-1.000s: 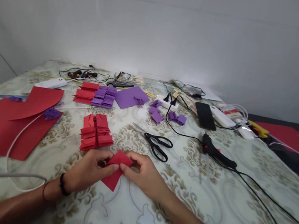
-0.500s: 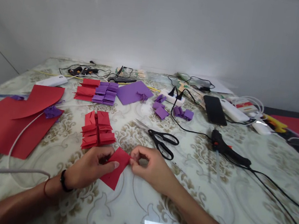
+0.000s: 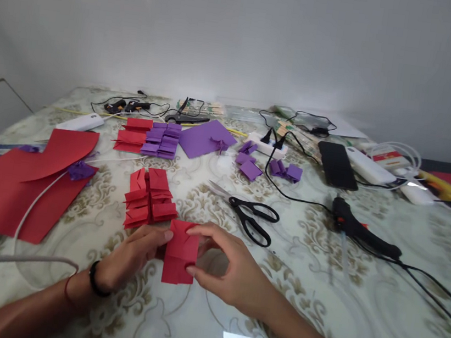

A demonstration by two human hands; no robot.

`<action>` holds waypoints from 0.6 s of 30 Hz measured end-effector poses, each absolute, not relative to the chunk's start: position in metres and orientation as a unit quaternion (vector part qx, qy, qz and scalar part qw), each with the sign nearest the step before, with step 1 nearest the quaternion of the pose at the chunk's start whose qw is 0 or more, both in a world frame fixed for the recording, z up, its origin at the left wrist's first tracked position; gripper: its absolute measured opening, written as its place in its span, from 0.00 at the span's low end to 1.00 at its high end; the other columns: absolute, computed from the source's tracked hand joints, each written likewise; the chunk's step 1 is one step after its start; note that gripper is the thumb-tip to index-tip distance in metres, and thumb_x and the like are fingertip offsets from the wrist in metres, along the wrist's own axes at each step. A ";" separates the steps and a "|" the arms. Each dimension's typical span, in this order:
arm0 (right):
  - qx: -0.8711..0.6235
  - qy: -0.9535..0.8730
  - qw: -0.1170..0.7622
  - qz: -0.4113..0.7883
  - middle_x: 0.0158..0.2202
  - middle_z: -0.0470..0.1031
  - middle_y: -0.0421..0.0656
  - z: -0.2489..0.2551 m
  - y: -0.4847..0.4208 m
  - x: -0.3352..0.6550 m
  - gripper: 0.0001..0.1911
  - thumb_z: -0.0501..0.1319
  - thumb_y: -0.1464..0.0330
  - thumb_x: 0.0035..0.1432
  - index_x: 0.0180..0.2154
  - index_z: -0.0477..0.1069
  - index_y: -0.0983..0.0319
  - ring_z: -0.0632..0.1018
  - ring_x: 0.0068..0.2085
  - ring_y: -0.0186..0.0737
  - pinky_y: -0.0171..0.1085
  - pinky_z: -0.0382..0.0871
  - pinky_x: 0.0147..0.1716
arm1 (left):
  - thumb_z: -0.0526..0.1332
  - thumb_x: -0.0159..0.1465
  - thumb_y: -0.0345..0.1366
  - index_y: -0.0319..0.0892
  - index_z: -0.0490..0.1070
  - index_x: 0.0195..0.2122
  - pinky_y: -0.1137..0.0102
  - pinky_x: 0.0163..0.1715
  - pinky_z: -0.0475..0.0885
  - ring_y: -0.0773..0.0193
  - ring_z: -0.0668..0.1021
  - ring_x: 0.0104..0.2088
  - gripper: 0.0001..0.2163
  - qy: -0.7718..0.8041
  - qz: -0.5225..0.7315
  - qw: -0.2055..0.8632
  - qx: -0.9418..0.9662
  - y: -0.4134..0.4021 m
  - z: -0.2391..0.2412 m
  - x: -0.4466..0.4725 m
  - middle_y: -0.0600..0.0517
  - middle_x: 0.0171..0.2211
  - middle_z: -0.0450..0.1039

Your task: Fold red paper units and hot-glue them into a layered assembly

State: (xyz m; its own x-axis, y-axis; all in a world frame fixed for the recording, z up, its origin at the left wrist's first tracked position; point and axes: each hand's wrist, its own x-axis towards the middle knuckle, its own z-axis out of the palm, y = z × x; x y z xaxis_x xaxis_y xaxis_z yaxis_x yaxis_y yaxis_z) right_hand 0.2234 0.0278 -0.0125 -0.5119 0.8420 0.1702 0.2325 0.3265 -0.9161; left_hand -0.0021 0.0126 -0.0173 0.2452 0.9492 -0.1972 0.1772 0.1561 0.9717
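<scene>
A creased piece of red paper [image 3: 181,252] is held between my two hands above the near middle of the table. My left hand [image 3: 135,254] grips its left edge, thumb near the upper corner, with the other fingers partly hidden. On the right edge, my right hand [image 3: 223,266] pinches the paper between thumb and fingers. Just behind my left hand lie several folded red paper pieces [image 3: 158,188] in two columns. Black-handled scissors [image 3: 251,211] rest open behind my right hand.
Red sheets [image 3: 55,196] lie at left under a white cable. Farther back are folded purple pieces [image 3: 163,139], a purple sheet [image 3: 200,140] and a power strip [image 3: 270,146]. To the right are a phone [image 3: 337,164] and a corded glue gun [image 3: 362,231].
The red paper has turned from a slanted position to nearly upright. My right hand has shifted from pinching its corner to holding its right edge. The view has moved slightly.
</scene>
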 end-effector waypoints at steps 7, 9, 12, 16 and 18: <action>-0.390 -0.723 0.353 0.448 0.36 0.80 0.41 -0.010 0.028 0.226 0.14 0.68 0.63 0.61 0.48 0.76 0.56 0.80 0.35 0.41 0.38 0.77 0.38 | 0.56 0.72 0.53 0.42 0.81 0.41 0.59 0.41 0.80 0.51 0.82 0.41 0.21 0.481 0.354 0.641 0.483 0.014 -0.022 -0.004 0.47 0.34 0.81; -0.413 -0.708 0.356 0.448 0.36 0.80 0.42 -0.011 0.028 0.226 0.12 0.67 0.61 0.62 0.47 0.77 0.56 0.80 0.35 0.41 0.37 0.75 0.33 | 0.63 0.69 0.52 0.43 0.80 0.48 0.59 0.46 0.80 0.52 0.82 0.45 0.18 0.473 0.371 0.634 0.486 0.016 -0.024 -0.005 0.47 0.40 0.81; -0.437 -0.685 0.360 0.459 0.36 0.81 0.44 -0.013 0.029 0.225 0.11 0.63 0.59 0.65 0.45 0.78 0.57 0.80 0.35 0.41 0.35 0.72 0.29 | 0.77 0.57 0.45 0.49 0.70 0.61 0.62 0.44 0.80 0.54 0.83 0.44 0.32 0.444 0.394 0.633 0.497 0.019 -0.023 -0.005 0.48 0.45 0.79; -0.448 -0.657 0.360 0.488 0.33 0.80 0.43 -0.017 0.028 0.221 0.11 0.61 0.59 0.66 0.41 0.78 0.58 0.78 0.33 0.40 0.35 0.70 0.29 | 0.78 0.54 0.40 0.49 0.71 0.60 0.57 0.51 0.80 0.50 0.82 0.51 0.33 0.422 0.377 0.624 0.539 0.020 -0.019 -0.001 0.45 0.51 0.79; -0.450 -0.646 0.357 0.502 0.31 0.78 0.42 -0.019 0.027 0.219 0.12 0.61 0.58 0.67 0.39 0.78 0.58 0.76 0.32 0.39 0.35 0.68 0.29 | 0.75 0.59 0.40 0.47 0.76 0.54 0.55 0.55 0.78 0.49 0.81 0.54 0.22 0.428 0.365 0.610 0.558 0.020 -0.017 -0.001 0.44 0.53 0.80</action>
